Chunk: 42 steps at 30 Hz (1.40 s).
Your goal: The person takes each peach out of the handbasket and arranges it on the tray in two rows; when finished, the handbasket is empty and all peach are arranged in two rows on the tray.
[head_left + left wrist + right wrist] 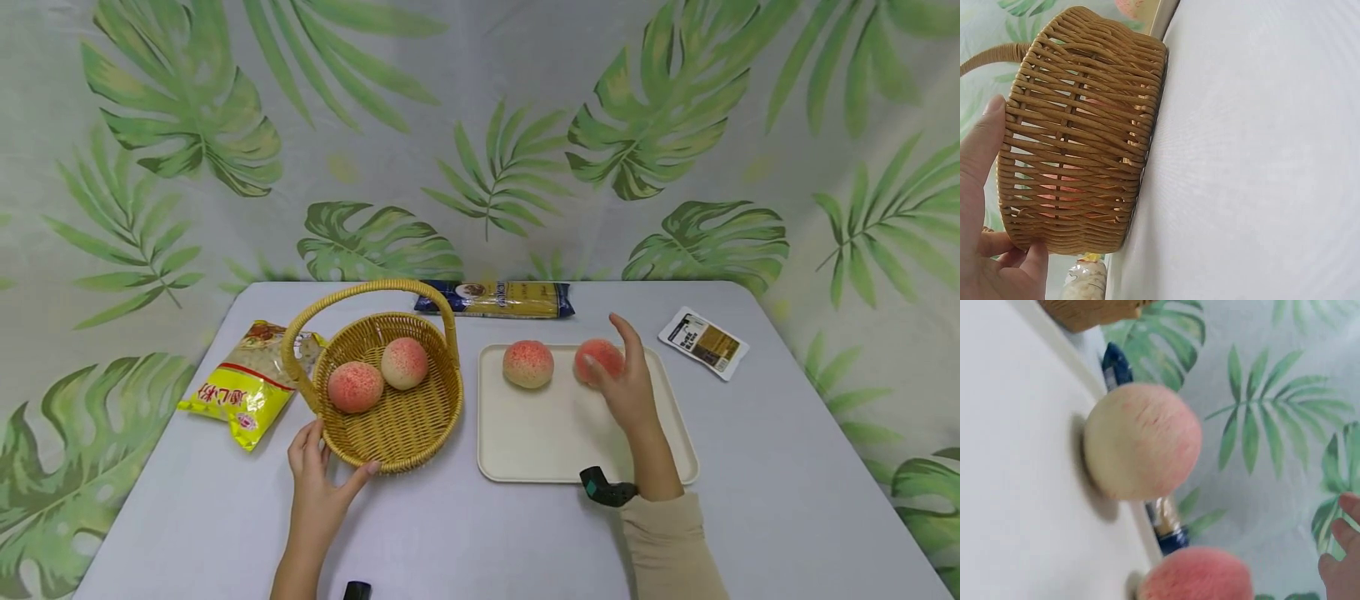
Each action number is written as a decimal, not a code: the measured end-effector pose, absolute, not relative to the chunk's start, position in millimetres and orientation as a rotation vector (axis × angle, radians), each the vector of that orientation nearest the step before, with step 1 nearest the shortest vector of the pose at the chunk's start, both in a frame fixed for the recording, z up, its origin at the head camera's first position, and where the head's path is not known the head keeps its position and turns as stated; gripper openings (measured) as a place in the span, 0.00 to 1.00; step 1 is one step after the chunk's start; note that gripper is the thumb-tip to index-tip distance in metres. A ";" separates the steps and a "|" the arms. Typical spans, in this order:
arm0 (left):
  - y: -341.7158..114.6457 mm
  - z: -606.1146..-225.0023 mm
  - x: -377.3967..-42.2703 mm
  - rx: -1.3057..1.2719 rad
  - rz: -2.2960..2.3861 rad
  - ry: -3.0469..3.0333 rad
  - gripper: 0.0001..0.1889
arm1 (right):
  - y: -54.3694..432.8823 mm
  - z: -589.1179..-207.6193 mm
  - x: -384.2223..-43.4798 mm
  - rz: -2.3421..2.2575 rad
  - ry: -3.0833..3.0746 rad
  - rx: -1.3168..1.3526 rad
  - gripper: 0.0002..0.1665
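My left hand (318, 475) grips the near left rim of a round wicker basket (420, 417), its thumb on the front rim and its fingers bent at the side. Inside the basket lie two pink-and-cream peaches, one peach (355, 387) at the left and another peach (405, 363) behind it. On a cream tray (540, 442) sit two more, a left peach (528, 364) and a redder right peach (597, 360). Above the right peach is my right hand (628, 379), thumb and fingers spread apart, holding nothing. Its thumb overlaps that peach in the head view.
Left of the basket lies a yellow-and-clear food bag (251, 387). A blue-and-yellow pasta packet (517, 300) lies along the back edge, partly behind the basket handle (367, 287). At the back right is a small white-and-brown pouch (703, 342). A leaf-print cloth hangs behind the table.
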<state>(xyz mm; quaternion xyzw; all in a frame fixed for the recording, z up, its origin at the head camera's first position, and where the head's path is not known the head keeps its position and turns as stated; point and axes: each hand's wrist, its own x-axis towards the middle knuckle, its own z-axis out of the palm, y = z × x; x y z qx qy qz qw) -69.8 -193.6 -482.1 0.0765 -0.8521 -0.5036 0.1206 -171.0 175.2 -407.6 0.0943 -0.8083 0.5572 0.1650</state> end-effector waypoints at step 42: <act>-193.2 -483.6 -70.0 0.160 -1.475 -2.439 0.52 | 10.6 -448.9 -189.8 1.425 -2.463 1.037 0.40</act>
